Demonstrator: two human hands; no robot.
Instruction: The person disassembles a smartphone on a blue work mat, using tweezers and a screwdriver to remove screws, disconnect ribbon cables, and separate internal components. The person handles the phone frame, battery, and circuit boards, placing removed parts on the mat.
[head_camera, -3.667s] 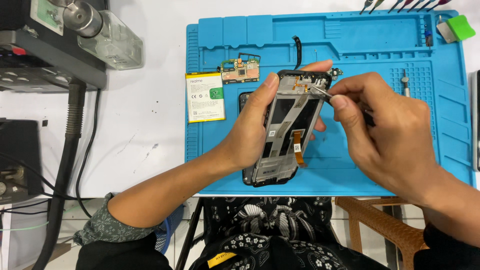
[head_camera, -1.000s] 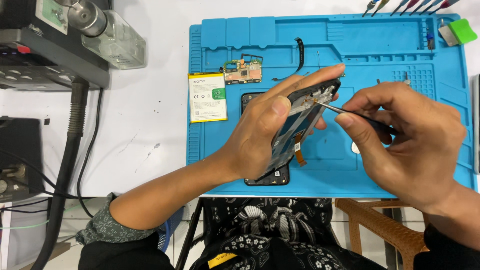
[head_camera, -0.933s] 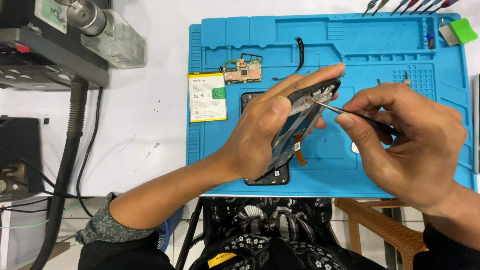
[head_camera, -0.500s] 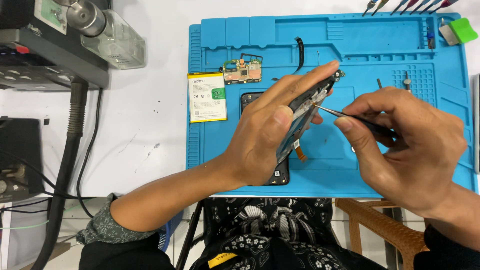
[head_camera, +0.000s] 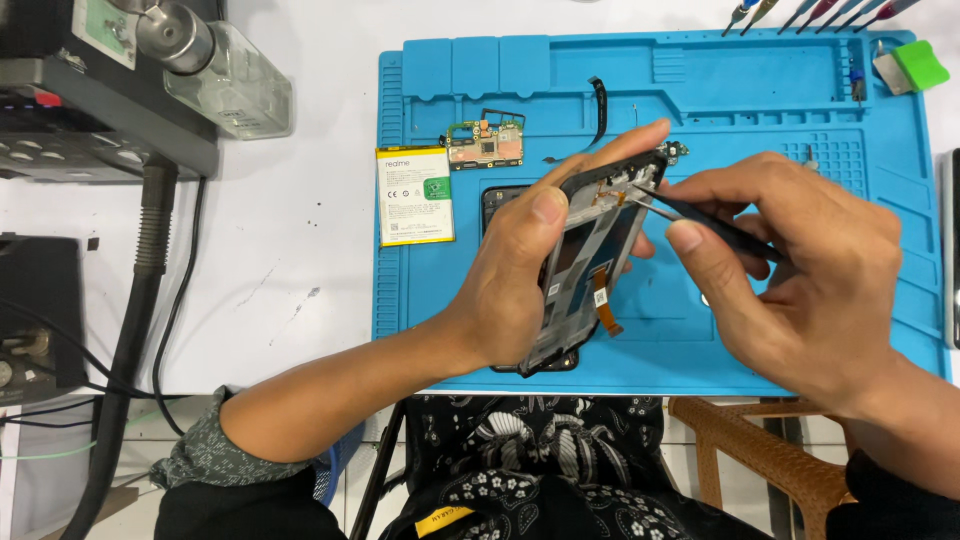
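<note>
My left hand (head_camera: 525, 275) grips an opened black phone frame (head_camera: 590, 250), tilted up on its side above the blue work mat (head_camera: 700, 90). An orange flex strip hangs from the frame's inside. My right hand (head_camera: 800, 270) pinches dark tweezers (head_camera: 690, 208), and their tip touches the top inner end of the frame. Another black phone part lies on the mat under the frame, mostly hidden by my left hand.
A flat white-and-yellow battery (head_camera: 414, 195) lies at the mat's left edge, with a small green circuit board (head_camera: 485, 140) and a black flex cable (head_camera: 598, 105) behind it. Tool handles (head_camera: 800, 12) and a green-and-white block (head_camera: 910, 65) sit top right. Grey equipment, a glass bottle (head_camera: 225, 75) and cables stand at the left.
My left hand has tipped the phone frame up onto its edge and turned it back a little. My right hand shifted with the tweezers, keeping the tip at the frame's top end.
</note>
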